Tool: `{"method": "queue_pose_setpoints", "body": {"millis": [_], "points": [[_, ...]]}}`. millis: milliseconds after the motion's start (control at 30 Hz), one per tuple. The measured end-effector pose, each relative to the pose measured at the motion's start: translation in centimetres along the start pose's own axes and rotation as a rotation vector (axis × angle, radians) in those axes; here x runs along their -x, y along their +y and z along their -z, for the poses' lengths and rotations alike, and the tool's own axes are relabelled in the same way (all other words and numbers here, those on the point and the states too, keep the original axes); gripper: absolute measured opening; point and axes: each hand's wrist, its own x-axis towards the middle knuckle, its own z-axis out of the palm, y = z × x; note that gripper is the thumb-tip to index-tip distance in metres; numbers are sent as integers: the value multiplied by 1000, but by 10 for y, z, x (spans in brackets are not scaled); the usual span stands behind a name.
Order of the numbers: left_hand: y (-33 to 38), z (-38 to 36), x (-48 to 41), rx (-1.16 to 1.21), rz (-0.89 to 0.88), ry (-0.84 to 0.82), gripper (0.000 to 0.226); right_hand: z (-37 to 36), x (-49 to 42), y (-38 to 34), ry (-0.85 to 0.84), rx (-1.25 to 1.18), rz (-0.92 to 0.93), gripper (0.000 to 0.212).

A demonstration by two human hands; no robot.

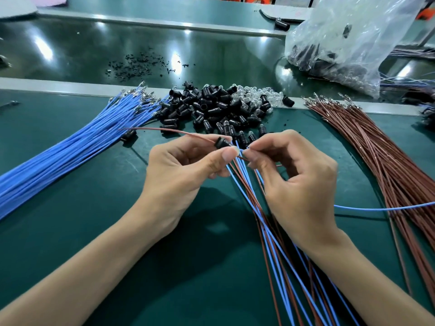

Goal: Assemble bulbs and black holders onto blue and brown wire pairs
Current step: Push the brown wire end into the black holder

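Note:
My left hand (179, 170) pinches a black holder (222, 142) between thumb and fingers, with a brown wire (164, 131) running out of it to the left. My right hand (292, 175) pinches the end of a blue wire (376, 208) right beside the holder; that wire trails off to the right. A bunch of blue and brown wire pairs (270, 231) hangs from my hands toward the near edge. A pile of black holders (207, 107) and clear bulbs (254, 95) lies behind my hands.
A thick bundle of blue wires (70, 147) fans across the green mat (94, 220) on the left. A bundle of brown wires (381, 147) lies on the right. A clear plastic bag (348, 43) of parts stands at the back right. Black debris (138, 65) dots the conveyor belt.

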Motion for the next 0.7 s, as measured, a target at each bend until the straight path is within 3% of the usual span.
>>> {"method": "queue_pose_setpoints", "body": {"millis": [300, 700], "points": [[2, 1, -1, 66, 53, 80, 32, -3, 3, -2, -80, 140, 105, 2], [1, 1, -1, 94, 82, 14, 25, -6, 5, -3, -48, 135, 99, 5]]}}
